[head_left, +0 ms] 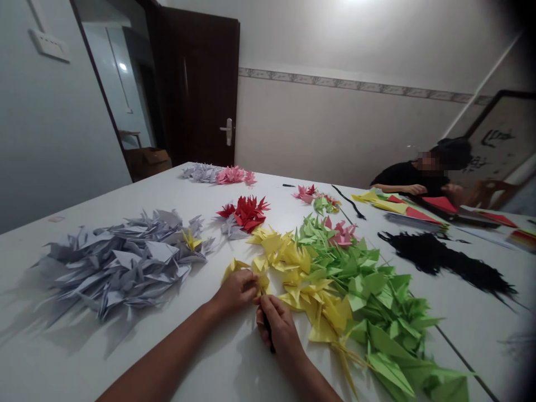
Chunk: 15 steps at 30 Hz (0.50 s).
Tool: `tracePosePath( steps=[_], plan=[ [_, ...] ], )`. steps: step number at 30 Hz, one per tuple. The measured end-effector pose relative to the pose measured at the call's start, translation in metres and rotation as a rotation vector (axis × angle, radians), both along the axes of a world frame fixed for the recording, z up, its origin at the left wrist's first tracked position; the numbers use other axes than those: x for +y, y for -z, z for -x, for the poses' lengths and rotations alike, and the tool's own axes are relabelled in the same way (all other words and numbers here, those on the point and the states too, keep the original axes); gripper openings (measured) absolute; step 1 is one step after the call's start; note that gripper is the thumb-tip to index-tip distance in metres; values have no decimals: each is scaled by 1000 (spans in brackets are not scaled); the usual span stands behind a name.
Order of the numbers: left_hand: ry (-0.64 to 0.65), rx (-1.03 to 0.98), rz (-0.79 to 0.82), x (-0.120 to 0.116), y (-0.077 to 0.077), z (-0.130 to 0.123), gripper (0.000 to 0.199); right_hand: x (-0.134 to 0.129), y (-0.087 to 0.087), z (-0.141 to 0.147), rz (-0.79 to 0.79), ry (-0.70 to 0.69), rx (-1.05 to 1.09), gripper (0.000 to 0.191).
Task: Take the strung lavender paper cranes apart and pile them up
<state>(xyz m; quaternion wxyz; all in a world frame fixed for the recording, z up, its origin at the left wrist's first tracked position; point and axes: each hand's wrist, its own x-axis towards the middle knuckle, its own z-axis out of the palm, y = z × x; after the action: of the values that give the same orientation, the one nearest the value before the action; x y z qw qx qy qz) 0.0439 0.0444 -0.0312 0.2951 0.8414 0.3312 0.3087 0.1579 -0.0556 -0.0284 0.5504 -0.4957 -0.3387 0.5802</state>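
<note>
Yellow folded paper (263,282) sits between our two hands, near the edge of the white table (201,368). Our left hand (235,291) is curled into a narrow grip with its fingertips against this paper, though the fingers hide part of it. Our right hand (280,326) is also closed narrowly, pinching a thin black strip (268,337) that pokes out below the fingers and points down toward the table.

Just beyond our hands, a heap of yellow paper cranes (293,273) runs into a larger heap of green paper cranes (377,312), with a few pink cranes (343,234) on top at the far side. To our left lies a broad pile of pale grey-lilac cranes (121,265). Ahead of it is a small cluster of red cranes (247,213), with a pink and lilac group (221,175) near the far table edge.

On the right, a shaggy mass of black paper strips (439,262) lies on the table. Past it, a seated person in a dark top (408,174) rests both forearms among stacked coloured paper sheets (435,207). A dark wooden door (196,84) stands behind the table's far corner.
</note>
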Motion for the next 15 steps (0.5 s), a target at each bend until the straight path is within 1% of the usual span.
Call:
tracePosePath(
  steps=[3,7,15],
  plan=[
    [37,53,5,0,-3,-1,13,0,0,-1,2,1,-14,57],
    [53,57,14,1,-3,-2,13,-2,-1,0,16,0,-17,56],
    [56,37,3,-1,-6,-1,11,-2,-1,0,-10,-1,-16,48]
  ],
)
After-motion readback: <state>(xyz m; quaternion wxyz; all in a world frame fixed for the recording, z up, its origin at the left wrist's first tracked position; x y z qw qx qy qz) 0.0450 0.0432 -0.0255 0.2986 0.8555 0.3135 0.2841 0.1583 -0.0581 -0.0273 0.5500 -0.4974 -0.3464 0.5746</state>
